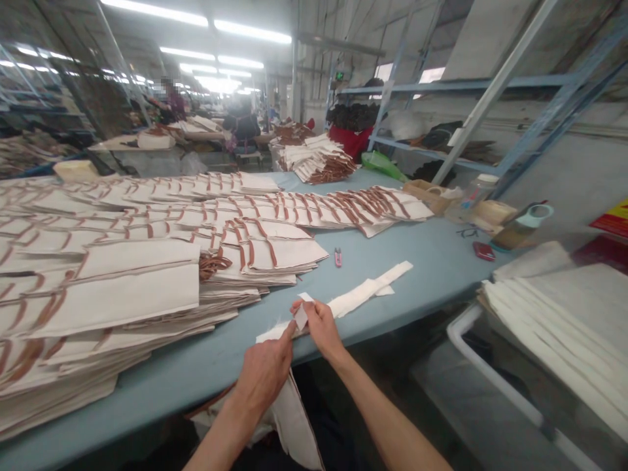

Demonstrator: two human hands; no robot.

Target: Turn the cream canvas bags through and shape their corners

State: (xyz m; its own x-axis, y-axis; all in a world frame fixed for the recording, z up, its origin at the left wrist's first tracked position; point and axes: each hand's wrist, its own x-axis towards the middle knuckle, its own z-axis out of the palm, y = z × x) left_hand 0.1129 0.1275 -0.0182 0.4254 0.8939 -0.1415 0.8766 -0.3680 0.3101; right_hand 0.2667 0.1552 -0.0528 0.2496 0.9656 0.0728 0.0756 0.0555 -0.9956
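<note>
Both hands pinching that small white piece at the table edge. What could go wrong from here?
1. The left hand and right hand pinch a small white fabric piece right at the edge of the blue table; a slip could drop it off the edge.
2. The white fabric strips lie loose beside the right hand; a forearm sweep might scatter them.
3. The pink thread snips lie close by, perhaps a nick hazard.

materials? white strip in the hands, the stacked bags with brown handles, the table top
White strip: looks like woven cloth, matte; it lies limp and creased, and both the left hand and the right hand pinch a folded end.
Stacked bags: seemingly canvas-like off-white fabric, matte; brown handles could be leather or webbing, unclear.
Table top: smooth pale-blue surface, probably laminate or paint.
</note>
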